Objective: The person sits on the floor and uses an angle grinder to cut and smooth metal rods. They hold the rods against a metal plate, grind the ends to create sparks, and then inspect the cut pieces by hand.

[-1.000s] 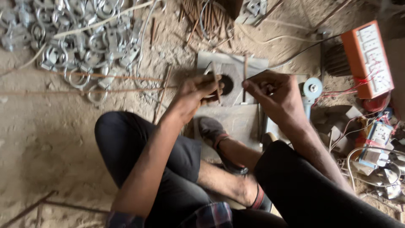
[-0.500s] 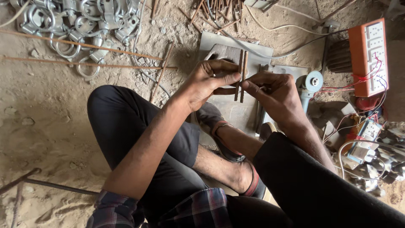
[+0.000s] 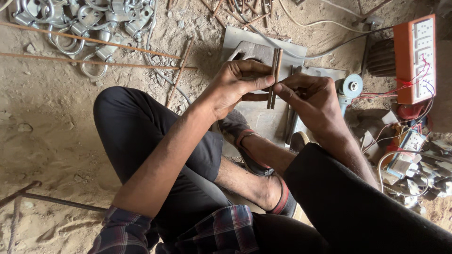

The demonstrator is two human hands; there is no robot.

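Pinching two short rusty rods [image 3: 274,77] side by side, the left hand [image 3: 235,87] and right hand [image 3: 308,96] hold them upright above a metal plate [image 3: 263,117]; held only by fingertips, one rod could slip and drop

Pretty decent daylight here, soft and even, nothing harsh. Light seems to come from around 12 to 1 o'clock, since the legs [image 3: 155,155] throw a soft shadow onto the dirt floor [image 3: 42,122] toward 8 o'clock. No real glare, just a mild sheen on the metal rings [image 3: 84,19] at 11 o'clock and the plate [image 3: 263,40] at 12. The orange box [image 3: 416,59] at 2 o'clock looks a bit hot. Focus is sharp on the hands [image 3: 278,91] and rods [image 3: 274,77]. The sleeve [image 3: 188,233] at 6 o'clock goes soft, and the edges bend a little, wide-lens style.
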